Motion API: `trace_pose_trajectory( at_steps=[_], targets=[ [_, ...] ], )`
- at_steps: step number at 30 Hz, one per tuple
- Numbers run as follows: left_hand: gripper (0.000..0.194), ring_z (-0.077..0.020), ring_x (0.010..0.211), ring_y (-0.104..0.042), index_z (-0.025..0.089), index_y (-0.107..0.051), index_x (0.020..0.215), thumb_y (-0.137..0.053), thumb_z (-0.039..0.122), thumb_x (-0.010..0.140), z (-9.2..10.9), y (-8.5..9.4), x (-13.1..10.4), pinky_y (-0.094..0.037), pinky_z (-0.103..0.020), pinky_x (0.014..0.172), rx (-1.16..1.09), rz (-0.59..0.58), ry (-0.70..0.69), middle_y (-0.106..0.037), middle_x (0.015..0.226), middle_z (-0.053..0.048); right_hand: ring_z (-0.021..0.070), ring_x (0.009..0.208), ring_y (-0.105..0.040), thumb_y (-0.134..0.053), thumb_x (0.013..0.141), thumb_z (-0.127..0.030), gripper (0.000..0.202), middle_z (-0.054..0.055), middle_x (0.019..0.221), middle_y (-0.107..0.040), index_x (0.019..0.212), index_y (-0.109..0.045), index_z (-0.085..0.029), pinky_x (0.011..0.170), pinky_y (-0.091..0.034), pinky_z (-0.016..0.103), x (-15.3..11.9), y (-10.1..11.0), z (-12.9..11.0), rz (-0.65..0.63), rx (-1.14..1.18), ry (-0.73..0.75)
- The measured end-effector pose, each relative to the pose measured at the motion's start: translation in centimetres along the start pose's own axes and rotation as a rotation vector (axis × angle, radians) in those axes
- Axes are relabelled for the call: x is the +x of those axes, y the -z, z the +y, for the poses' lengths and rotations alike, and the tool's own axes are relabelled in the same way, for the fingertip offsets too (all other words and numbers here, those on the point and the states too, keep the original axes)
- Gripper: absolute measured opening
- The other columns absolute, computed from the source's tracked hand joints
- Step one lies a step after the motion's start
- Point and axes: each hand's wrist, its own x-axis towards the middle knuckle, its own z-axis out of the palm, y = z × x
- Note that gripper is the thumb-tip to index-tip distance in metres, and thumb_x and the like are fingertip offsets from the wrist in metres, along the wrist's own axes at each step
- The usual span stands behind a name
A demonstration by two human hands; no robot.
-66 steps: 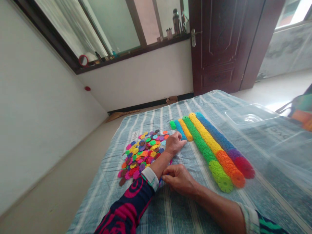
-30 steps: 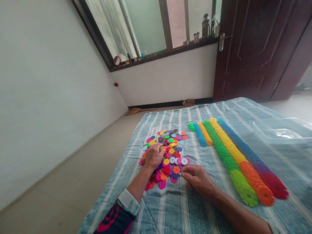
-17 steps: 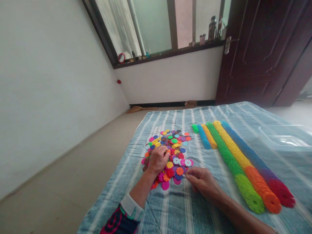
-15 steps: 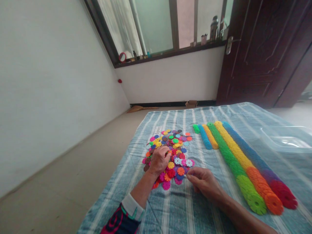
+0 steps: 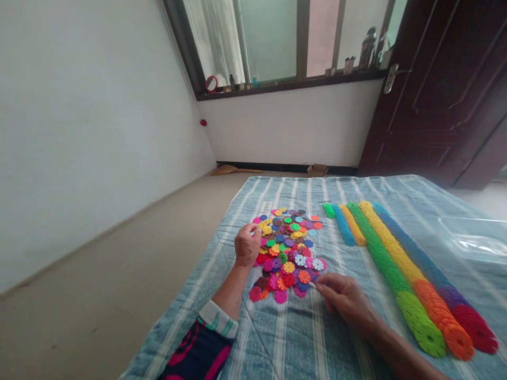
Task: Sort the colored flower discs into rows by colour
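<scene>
A loose pile of colourful notched plastic discs (image 5: 289,267) lies on the striped cloth. At the pile's left edge, my left hand (image 5: 247,245) is closed, its fingertips pressed together beside some yellow discs; what they pinch is too small to name. My right hand (image 5: 344,298) is closed too, thumb and finger meeting at the pile's right edge, with something tiny and unclear between them. Overlapping discs form long rows on the right: a green row (image 5: 380,258), a yellow row (image 5: 392,253) and a blue row (image 5: 412,248). Shorter blue (image 5: 344,226) and orange-yellow (image 5: 353,226) rows lie nearby.
A clear plastic tub (image 5: 475,243) stands at the right on the striped cloth (image 5: 285,338). Beyond the far edge are a broom (image 5: 227,170) and a cardboard piece (image 5: 317,170) on the floor. A dark red door (image 5: 439,105) is at the back right.
My left hand has moved from over the middle of the pile to its left edge, uncovering discs. My right hand keeps its place by the pile. The view has shifted slightly.
</scene>
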Motion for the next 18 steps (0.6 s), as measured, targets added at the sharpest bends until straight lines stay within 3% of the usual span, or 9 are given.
trace_pose_trajectory(
  at_steps=[6,9,11,15,18],
  targets=[
    [0.022,-0.0202,0.080,-0.065,0.016,-0.065,0.081,-0.055,0.030,0.068,-3.0,-0.1,0.9,-0.050,-0.029,0.076,-0.154,0.094,0.280,-0.070,0.082,-0.005,0.0119,0.045,-0.046,-0.049,0.085,-0.042,0.030,-0.002,0.049,-0.051,0.079,-0.065,-0.018,0.044,-0.034,0.022,-0.2,-0.1,0.6,0.115,-0.266,0.103],
    [0.023,-0.0204,0.080,-0.065,0.016,-0.065,0.080,-0.056,0.031,0.066,-3.3,-0.6,0.7,-0.051,-0.029,0.074,-0.216,0.079,0.327,-0.070,0.080,-0.005,0.0171,0.065,-0.057,-0.048,0.087,-0.034,0.025,0.004,0.072,-0.064,0.085,-0.067,-0.018,0.060,-0.044,0.028,0.6,0.1,0.2,0.289,-0.555,0.309],
    [0.022,-0.0205,0.080,-0.065,0.017,-0.065,0.078,-0.056,0.032,0.066,-3.3,-0.9,0.7,-0.051,-0.029,0.074,-0.255,0.065,0.340,-0.070,0.078,-0.005,0.0216,0.083,-0.059,-0.047,0.087,-0.029,0.023,0.008,0.091,-0.067,0.094,-0.067,-0.019,0.073,-0.046,0.033,1.5,-0.1,-0.3,0.338,-0.738,0.416],
    [0.022,-0.0199,0.079,-0.066,0.016,-0.065,0.079,-0.057,0.031,0.065,-3.0,-1.0,0.6,-0.051,-0.029,0.074,-0.359,0.042,0.371,-0.070,0.078,-0.005,0.0262,0.106,-0.052,-0.053,0.086,-0.029,0.026,0.009,0.116,-0.061,0.110,-0.063,-0.022,0.086,-0.044,0.039,3.7,-2.1,-1.6,0.224,-0.959,0.447],
    [0.023,-0.0188,0.079,-0.066,0.016,-0.065,0.081,-0.059,0.031,0.065,-2.4,-0.8,0.5,-0.050,-0.028,0.074,-0.446,0.038,0.419,-0.070,0.079,-0.005,0.0279,0.113,-0.047,-0.060,0.083,-0.035,0.032,0.009,0.117,-0.059,0.113,-0.061,-0.024,0.091,-0.042,0.041,5.0,-4.7,-2.4,0.149,-1.021,0.436]
  ],
)
